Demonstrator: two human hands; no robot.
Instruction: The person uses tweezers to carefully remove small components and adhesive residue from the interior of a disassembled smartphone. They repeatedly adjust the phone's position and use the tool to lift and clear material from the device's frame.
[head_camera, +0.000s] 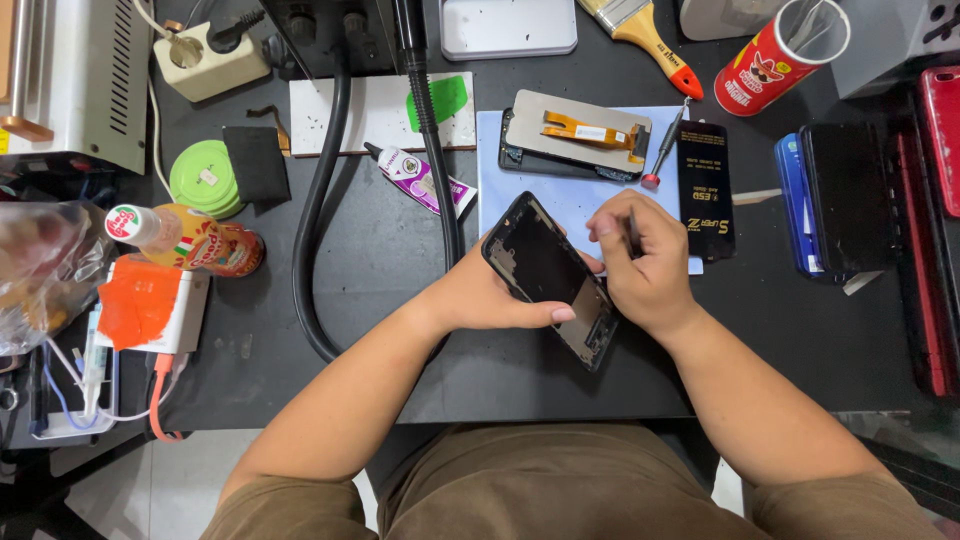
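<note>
my left hand is wrapped around a black phone frame, with the thumb lying along its near edge and the other fingers under it. the phone frame is tilted, one end pointing to 11 o'clock and the other to 5 o'clock, and it is held up just over the near edge of a pale blue mat on the black table. my right hand is at 3 o'clock from the phone frame, touching its right side. its fingers are curled tight around a thin dark tool, which sticks up between them. i cannot tell where the tip of the tool ends.

at 12 o'clock from my hands, a phone screen lies face down on the mat, with an orange strip on its back. a small screwdriver with a red end lies just beside it at 3 o'clock. a black flat pack lies next to that. at 10 o'clock a glue tube lies near a thick black hose. far off at 9 o'clock a bottle lies on its side. at 1 o'clock stands a red can with tools in it.
</note>
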